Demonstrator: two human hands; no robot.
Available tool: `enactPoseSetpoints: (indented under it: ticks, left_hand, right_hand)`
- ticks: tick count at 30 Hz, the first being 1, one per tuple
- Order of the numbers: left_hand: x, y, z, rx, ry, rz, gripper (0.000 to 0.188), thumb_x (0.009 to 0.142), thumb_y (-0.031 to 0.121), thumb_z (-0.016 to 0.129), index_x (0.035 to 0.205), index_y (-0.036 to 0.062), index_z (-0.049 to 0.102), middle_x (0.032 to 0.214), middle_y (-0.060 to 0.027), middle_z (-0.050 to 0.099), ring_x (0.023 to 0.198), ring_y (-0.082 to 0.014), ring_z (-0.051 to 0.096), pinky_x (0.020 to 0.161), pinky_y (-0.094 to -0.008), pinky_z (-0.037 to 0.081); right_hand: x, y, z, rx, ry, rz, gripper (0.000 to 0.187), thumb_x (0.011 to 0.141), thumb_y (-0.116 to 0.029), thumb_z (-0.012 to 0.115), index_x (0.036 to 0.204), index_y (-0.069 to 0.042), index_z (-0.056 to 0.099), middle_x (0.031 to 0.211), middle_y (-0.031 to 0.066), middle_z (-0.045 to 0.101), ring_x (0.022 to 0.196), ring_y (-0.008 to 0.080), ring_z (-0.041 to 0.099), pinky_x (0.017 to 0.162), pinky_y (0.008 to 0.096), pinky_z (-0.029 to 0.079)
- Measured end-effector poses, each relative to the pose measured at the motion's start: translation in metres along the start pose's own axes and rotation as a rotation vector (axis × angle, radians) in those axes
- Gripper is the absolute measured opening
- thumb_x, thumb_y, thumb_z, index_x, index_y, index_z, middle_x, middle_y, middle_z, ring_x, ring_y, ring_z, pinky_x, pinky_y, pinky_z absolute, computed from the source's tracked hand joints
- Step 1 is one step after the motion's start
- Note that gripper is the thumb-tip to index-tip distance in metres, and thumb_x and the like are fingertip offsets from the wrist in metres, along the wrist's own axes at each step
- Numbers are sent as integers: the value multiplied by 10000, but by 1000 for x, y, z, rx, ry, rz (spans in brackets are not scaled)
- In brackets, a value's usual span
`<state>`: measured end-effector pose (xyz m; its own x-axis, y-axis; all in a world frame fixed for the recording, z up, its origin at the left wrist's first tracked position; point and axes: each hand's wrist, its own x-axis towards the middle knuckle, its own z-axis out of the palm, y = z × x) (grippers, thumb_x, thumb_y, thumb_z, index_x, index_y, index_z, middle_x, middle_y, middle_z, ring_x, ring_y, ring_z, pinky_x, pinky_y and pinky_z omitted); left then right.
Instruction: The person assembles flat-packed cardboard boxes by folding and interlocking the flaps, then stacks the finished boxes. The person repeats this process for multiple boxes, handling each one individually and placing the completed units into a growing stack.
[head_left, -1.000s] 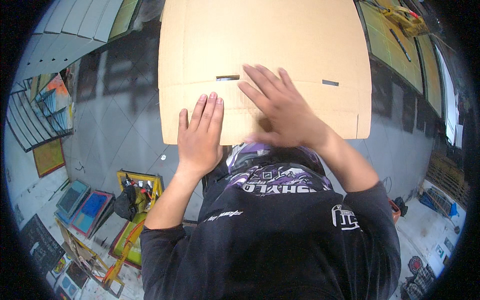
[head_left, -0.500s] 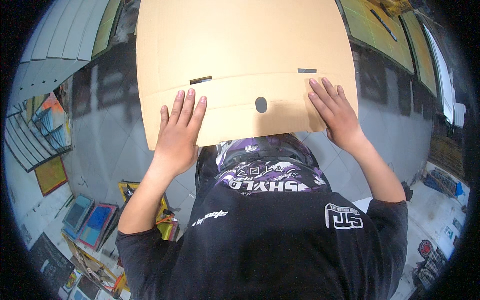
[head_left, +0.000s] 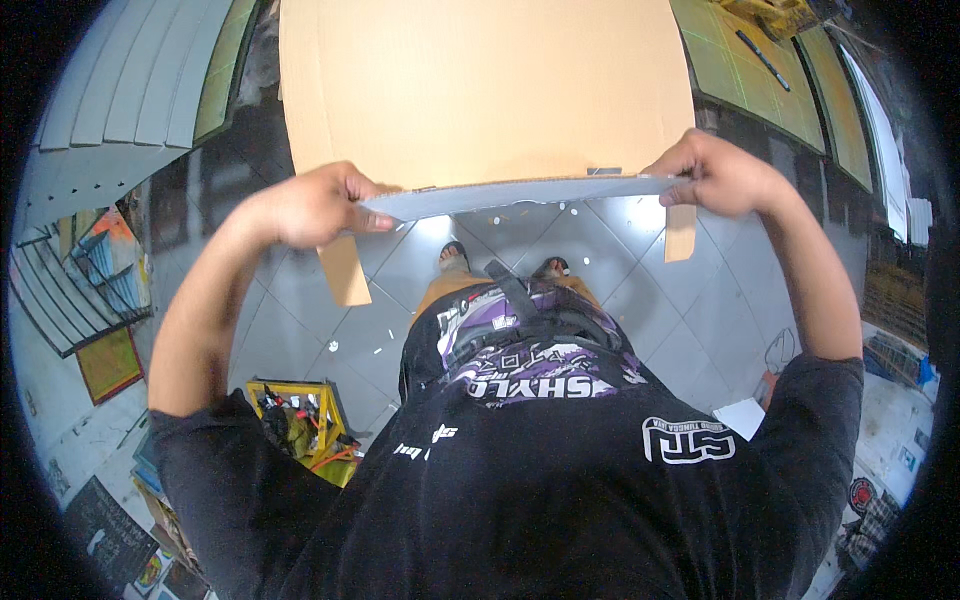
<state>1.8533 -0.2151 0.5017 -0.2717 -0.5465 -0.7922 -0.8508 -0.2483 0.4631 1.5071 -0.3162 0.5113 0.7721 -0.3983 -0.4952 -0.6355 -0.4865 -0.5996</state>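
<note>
A large brown cardboard sheet (head_left: 480,90) lies in front of me, its near flap bent up along a crease. The flap's grey underside (head_left: 520,193) faces me as a thin strip. My left hand (head_left: 325,205) pinches the left end of this flap, and my right hand (head_left: 715,175) grips the right end, thumb on the grey side. Below the hands hang two narrow brown cardboard tabs, one on the left (head_left: 345,272) and one on the right (head_left: 680,235). A small slot (head_left: 604,171) shows by the crease near my right hand.
Small white scraps are scattered on the grey tiled floor (head_left: 370,290) around my feet (head_left: 455,257). A yellow-framed crate (head_left: 322,410) of mixed items stands at the lower left. Grey-white stacked panels (head_left: 140,90) rise at the far left; a dark pen (head_left: 762,60) rests on a yellowish panel at the right.
Both hands went from lying flat on the sheet to gripping the near flap's ends. That flap has turned upward, showing its grey underside, and the side tabs now hang in sight.
</note>
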Motion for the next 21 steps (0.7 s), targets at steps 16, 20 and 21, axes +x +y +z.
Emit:
enactPoseSetpoints:
  ticks: [16, 20, 21]
  left_hand:
    - [-8, -7, -4, 507, 883, 305, 712, 584, 150, 737, 1217, 51, 427, 1237, -188, 437, 1147, -274, 428, 952, -387, 324]
    - [17, -31, 102, 731, 1543, 406, 734, 673, 408, 641, 1269, 79, 367, 1332, -174, 322, 1254, -347, 259, 1022, -524, 59]
    - [27, -35, 115, 771, 1612, 408, 738, 687, 455, 614, 1271, 81, 365, 1342, -172, 306, 1264, -363, 234, 1018, -546, 20]
  right_hand:
    - [-1, 8, -2, -195, 654, 48, 563, 622, -178, 724, 1132, -92, 504, 1061, 141, 532, 927, 271, 530, 813, 328, 425]
    - [-15, 13, 100, -672, 1187, -201, 688, 622, -276, 705, 1228, -165, 398, 1243, 129, 406, 1139, 315, 385, 981, 486, 204]
    - [-11, 16, 117, -727, 1228, -249, 726, 617, -303, 702, 1251, -180, 370, 1279, 128, 375, 1185, 320, 344, 1005, 521, 144]
